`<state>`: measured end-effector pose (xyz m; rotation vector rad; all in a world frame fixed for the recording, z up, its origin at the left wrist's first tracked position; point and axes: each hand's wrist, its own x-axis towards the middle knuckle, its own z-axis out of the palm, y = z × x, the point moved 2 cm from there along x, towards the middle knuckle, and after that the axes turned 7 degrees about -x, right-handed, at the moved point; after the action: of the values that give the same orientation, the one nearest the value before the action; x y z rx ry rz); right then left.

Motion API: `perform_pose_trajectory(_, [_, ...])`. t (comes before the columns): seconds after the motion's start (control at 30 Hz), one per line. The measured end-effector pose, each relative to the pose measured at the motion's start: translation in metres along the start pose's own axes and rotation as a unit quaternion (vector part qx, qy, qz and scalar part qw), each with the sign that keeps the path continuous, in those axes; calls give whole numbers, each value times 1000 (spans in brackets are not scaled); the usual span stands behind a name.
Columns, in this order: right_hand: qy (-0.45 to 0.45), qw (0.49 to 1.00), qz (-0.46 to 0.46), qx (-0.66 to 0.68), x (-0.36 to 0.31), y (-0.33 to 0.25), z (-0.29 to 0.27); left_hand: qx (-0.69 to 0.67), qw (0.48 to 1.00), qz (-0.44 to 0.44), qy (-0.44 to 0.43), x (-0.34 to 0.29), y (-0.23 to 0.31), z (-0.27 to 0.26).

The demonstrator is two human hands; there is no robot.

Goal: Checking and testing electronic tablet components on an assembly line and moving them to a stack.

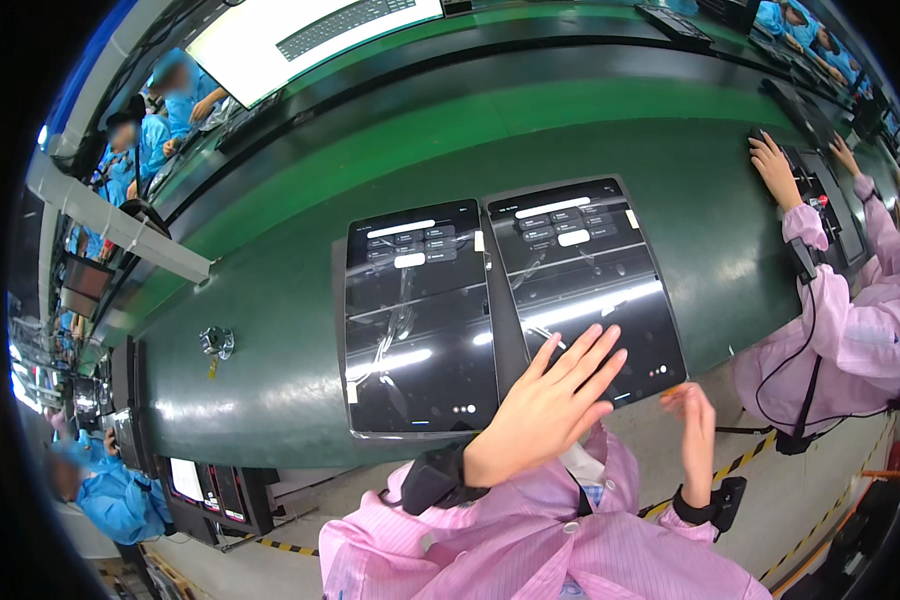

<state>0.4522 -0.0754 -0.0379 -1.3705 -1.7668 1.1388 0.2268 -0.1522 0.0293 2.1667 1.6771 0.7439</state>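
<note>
Two large black tablets lie side by side on the green bench, both screens lit with menu tiles near the top. My left hand (pixel 560 395) is spread flat, palm down, over the lower left part of the right tablet (pixel 595 270). Whether the palm presses on the glass or hovers cannot be told. My right hand (pixel 695 425) is at that tablet's lower right corner, its fingers bent together in a pinch. A small orange spot shows at the fingertips, too small to name. Beside them, the left tablet (pixel 420 330) is touched by neither hand's fingers.
A small metallic object with a yellow tag (pixel 215 345) sits on the green bench (pixel 270 400) to the left. A grey post (pixel 120 225) meets the bench at far left. A monitor (pixel 310 40) stands behind. On the right, a pink-sleeved co-worker (pixel 840 310) handles a dark device.
</note>
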Motion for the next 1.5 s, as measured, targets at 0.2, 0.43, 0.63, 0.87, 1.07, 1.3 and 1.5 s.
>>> perform_pose_trajectory(0.2, [-51, 968, 41, 243, -3, 12, 26, 34, 999, -9, 7, 7, -8, 20])
perform_pose_trajectory(0.43, [-38, 969, 48, 240, -53, 52, 26, 36, 999, 5, 31, 5, -9, 25])
perform_pose_trajectory(0.63, [-124, 961, 115, 219, -78, -11, 52, -15, 999, -12, 28, -15, -10, -14])
perform_pose_trajectory(0.87, [-434, 887, -75, 142, -67, -70, 110, 51, 989, -116, 78, -70, -52, -39])
perform_pose_trajectory(1.07, [-367, 915, 14, 168, -68, -76, 136, 65, 988, -95, 108, -71, -52, -36])
perform_pose_trajectory(1.3, [-385, 906, 45, 168, -59, -84, 157, 79, 986, -95, 116, -73, -55, -38])
perform_pose_trajectory(1.5, [-396, 897, 70, 185, -100, -50, 145, 63, 988, -83, 117, -69, -59, -35])
